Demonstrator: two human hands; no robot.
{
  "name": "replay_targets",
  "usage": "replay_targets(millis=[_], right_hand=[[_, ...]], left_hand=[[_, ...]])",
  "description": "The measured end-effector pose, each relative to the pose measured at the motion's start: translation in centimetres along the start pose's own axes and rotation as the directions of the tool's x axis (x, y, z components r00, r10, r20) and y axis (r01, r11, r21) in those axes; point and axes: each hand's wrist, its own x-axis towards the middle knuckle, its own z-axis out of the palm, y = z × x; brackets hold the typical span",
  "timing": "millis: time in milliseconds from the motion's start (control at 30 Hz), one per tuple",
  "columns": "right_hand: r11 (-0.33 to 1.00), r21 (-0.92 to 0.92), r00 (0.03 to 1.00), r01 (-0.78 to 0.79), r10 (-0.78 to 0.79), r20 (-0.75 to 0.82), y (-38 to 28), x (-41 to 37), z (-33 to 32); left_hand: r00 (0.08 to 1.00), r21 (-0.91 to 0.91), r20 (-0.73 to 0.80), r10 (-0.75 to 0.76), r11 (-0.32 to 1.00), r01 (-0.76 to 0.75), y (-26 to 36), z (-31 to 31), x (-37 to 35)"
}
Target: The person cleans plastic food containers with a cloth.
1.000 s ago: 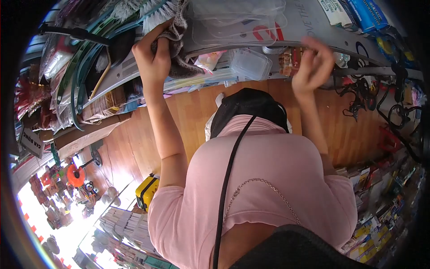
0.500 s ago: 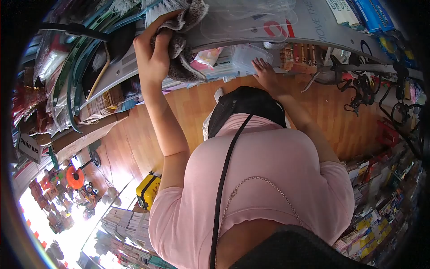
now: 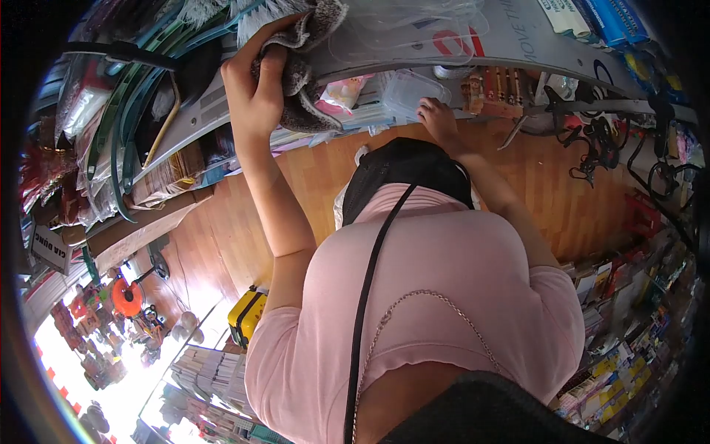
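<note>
A grey-brown fuzzy cloth (image 3: 299, 85) is bunched in my left hand (image 3: 255, 92), which is closed on it at the edge of the grey upper shelf (image 3: 510, 44). Lower down, my right hand (image 3: 438, 118) reaches to the front corner of a clear plastic container (image 3: 410, 90). Its fingers are curled against that corner, and their tips are partly hidden. Clear plastic boxes (image 3: 407, 26) lie on the upper shelf, right of the cloth. A pink and white packet (image 3: 344, 94) rests on the lower shelf, left of the container.
Wooden items (image 3: 492, 89) sit right of my right hand, with black straps (image 3: 592, 148) hanging farther right. Plastic-wrapped goods (image 3: 89, 103) fill the left shelf. A yellow case (image 3: 246, 317) stands on the wooden floor (image 3: 203, 237). Packaged goods (image 3: 621, 355) line the lower right.
My right hand's fingers were spread over the clear container and are now curled at its corner. My left hand still holds the cloth in nearly the same place.
</note>
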Motion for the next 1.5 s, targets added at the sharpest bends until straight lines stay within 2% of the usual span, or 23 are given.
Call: replay_targets(millis=[167,233,333,567,767,967,1067,1133,1233,1267,1333,1433,1500], right_hand=[[0.999,0.027,0.999,-0.045,0.045,-0.012,0.0,0.6,0.6],[0.997,0.052,0.993,-0.057,0.062,-0.099,-0.1,0.8,0.2],[0.987,0.119,0.987,-0.105,0.119,-0.113,-0.5,1.1,-0.5],[0.973,0.222,0.985,-0.059,0.092,-0.143,0.1,1.1,-0.1],[0.964,0.255,0.992,-0.072,0.096,-0.081,-0.2,1.5,0.2],[0.931,0.339,0.990,-0.137,0.116,0.081,0.1,1.8,1.0],[0.954,0.280,0.993,-0.108,0.088,0.084,-0.2,2.0,1.0],[0.992,0.121,0.996,-0.040,0.050,-0.077,-1.2,2.5,0.2],[0.999,0.053,0.995,-0.012,0.017,-0.099,-2.4,4.3,-0.1],[0.998,0.056,0.995,-0.007,0.013,-0.098,-2.9,4.9,-0.1],[0.999,-0.011,0.997,-0.033,0.034,0.065,-3.5,6.5,0.6],[0.996,-0.037,0.994,0.083,-0.081,0.073,-4.0,7.9,2.1],[0.993,-0.064,0.993,0.097,-0.092,0.079,-4.1,8.2,3.0]], left_hand=[[1.000,0.037,-0.007,0.018,0.999,-0.018,0.1,0.0,0.0],[1.000,0.028,-0.016,0.014,1.000,-0.013,0.1,0.1,0.0],[1.000,0.024,-0.021,0.004,1.000,-0.004,0.3,0.2,0.0],[1.000,0.003,-0.019,0.003,1.000,-0.003,0.2,0.3,0.0],[1.000,0.020,-0.002,0.006,1.000,-0.006,0.2,0.2,0.0],[1.000,0.019,-0.017,-0.004,1.000,0.004,0.2,0.2,-0.1],[1.000,0.034,0.000,-0.006,0.999,0.006,0.2,0.1,-0.1],[1.000,0.034,-0.008,0.016,0.999,-0.016,0.1,0.2,0.0],[1.000,0.042,0.002,0.012,0.999,-0.012,-0.9,-0.1,0.0],[1.000,0.048,0.021,-0.013,0.999,0.012,-1.2,-0.3,-0.1],[0.999,0.039,0.026,-0.042,0.998,0.041,-1.0,-0.3,-0.2],[0.998,0.060,0.035,-0.043,0.997,0.041,-1.3,-0.5,-0.2],[0.997,0.036,0.041,-0.061,0.998,0.060,-1.1,-0.4,-0.3]])
